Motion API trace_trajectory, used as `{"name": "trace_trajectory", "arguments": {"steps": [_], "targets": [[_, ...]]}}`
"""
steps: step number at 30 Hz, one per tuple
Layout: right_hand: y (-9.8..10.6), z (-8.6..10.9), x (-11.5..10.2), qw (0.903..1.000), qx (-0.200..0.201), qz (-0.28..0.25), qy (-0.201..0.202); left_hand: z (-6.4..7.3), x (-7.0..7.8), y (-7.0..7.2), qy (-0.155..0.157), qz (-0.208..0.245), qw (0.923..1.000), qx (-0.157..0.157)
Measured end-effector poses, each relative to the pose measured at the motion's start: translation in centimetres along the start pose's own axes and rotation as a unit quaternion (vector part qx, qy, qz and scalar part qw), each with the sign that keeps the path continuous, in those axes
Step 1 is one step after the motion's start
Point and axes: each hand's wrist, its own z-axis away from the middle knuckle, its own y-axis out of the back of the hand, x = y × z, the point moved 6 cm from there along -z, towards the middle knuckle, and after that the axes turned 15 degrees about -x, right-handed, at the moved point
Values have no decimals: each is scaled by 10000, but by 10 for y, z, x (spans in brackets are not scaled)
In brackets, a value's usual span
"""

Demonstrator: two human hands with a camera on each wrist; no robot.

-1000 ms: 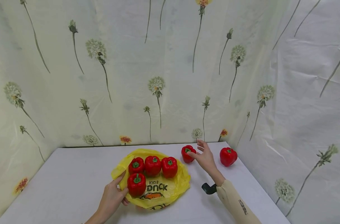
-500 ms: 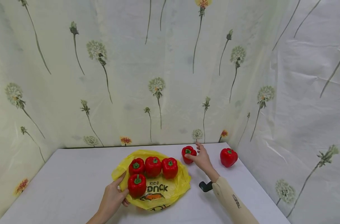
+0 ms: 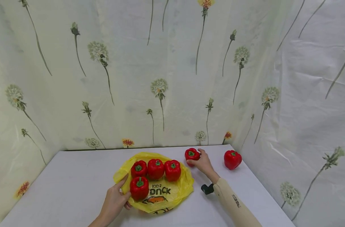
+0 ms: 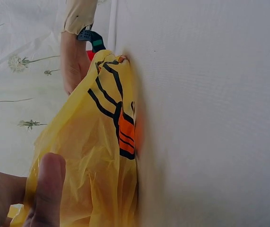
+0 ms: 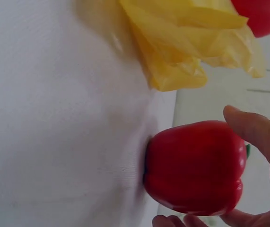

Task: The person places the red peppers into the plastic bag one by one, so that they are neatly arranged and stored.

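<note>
My left hand (image 3: 113,199) pinches the left edge of a yellow plastic bag (image 3: 178,195), thumb (image 4: 49,184) over the film. Several red bell peppers with green stems, one of them the nearest pepper (image 3: 139,189), sit on the bag. To its right, at the back of the table, my right hand (image 3: 203,163) curls round another red bell pepper (image 5: 196,168). Thumb and fingers lie on opposite sides of that pepper. It stands upright on the table. The left wrist view shows the bag mostly from the side, with its peppers hidden.
One more red bell pepper (image 3: 232,159) stands near the right edge of the white table (image 3: 76,183). A dark wrist mount (image 3: 207,189) sticks out from the right sleeve. Flower-printed sheeting (image 3: 178,78) hangs at the back and sides.
My right hand has come down and toward the pepper right of the bag, and its fingers have closed in round it. The left hand and the bag look the same.
</note>
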Motion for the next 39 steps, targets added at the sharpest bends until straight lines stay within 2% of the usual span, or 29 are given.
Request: {"name": "trace_trajectory", "arguments": {"steps": [6,17,33,39], "targets": [[-4,-5,8,10000,-60,12,-39,-1,-2,0,152,-19,9999,-20],[-7,-8,16,9998,-171,-94,-13,-1,-3,0,155,-28,9999,16],[-2,2,26,9997,-156,-156,-79,0,-2,0,126,31,9999,45],[2,7,27,9995,-141,-220,-157,1,-1,0,-21,3,10000,38]]}}
